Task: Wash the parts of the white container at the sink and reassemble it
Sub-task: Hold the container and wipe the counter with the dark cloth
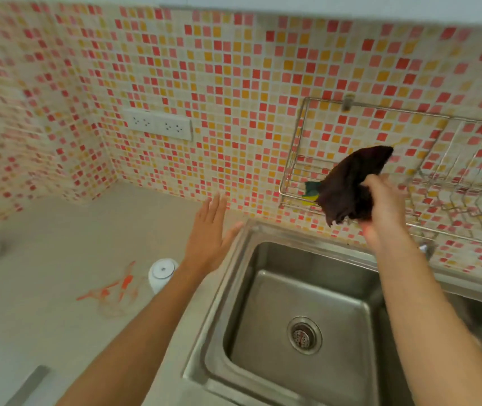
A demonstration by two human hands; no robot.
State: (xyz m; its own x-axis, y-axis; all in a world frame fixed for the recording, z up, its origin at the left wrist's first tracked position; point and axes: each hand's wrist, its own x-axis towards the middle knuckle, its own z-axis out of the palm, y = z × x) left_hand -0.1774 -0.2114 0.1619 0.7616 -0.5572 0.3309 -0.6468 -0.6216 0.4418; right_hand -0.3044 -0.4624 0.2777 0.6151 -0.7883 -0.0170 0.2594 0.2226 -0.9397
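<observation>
Our right hand's fingers (375, 186) are curled tight around a dark brown cloth (348, 186), bunched in the fist, with a loose corner standing up and a ragged end hanging down. The right hand (383, 209) holds it up in front of the wall-mounted wire rack (301, 159), where a green and yellow sponge (311, 190) lies just behind the cloth. Our left hand (209, 230) is empty, its fingers stretched flat and close together, hovering above the counter's edge beside the rim of the steel sink (233, 259).

Further left, the white container (162, 273) stands upright on the beige counter (58, 244), well apart from both hands and partly hidden by our left forearm. Near it lies something thin, clear and orange-trimmed (113, 288), too blurred for us to name. The basin is bare, only the drain strainer (304, 335) showing.

We judge that we are at the cloth-handling stage, either fetching it from the rack or returning it; the frame cannot settle which. Next, we must decide that, then bring the left hand back to the container.
</observation>
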